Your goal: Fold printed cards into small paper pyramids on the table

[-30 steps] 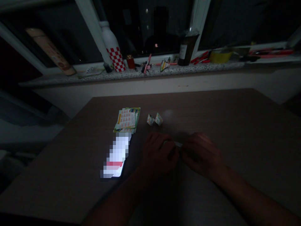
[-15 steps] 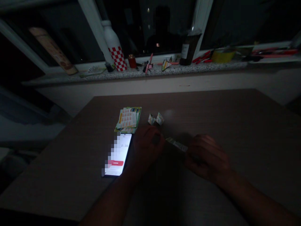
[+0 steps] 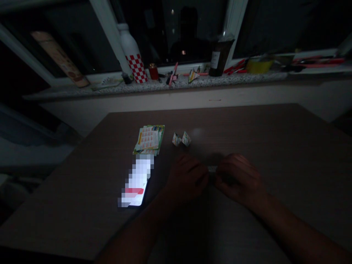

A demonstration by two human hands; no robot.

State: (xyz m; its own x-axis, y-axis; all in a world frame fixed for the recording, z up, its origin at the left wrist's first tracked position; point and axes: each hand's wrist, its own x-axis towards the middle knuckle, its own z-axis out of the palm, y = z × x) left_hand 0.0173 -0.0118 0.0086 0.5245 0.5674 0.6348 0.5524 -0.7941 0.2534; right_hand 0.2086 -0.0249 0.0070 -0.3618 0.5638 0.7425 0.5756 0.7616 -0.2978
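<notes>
Between my two hands a narrow folded strip of printed paper [image 3: 212, 169] shows, mostly covered by the fingers. My left hand [image 3: 189, 174] pinches its left end, and my right hand [image 3: 238, 179] pinches the right end. Both hands are low over the table, fingertips close together. Just beyond my left hand stand two small folded paper pieces [image 3: 181, 139] with pointed tips, side by side. A stack of printed paper sheets [image 3: 148, 140] lies to their left. Nearer to me, left of my left hand, is a lit phone [image 3: 137, 181], its screen partly blurred out.
The brown table [image 3: 247, 128] runs up to a white wall. Above it, a granite windowsill [image 3: 181, 83] carries a red-checked white bottle [image 3: 136, 62], a small red jar [image 3: 153, 71], pens [image 3: 173, 75], a dark pouch [image 3: 219, 60] and a yellow roll [image 3: 259, 66]. The room is dim.
My left hand has moved right, toward my right hand, and now grips the strip's left end. Less of the paper strip shows between the hands.
</notes>
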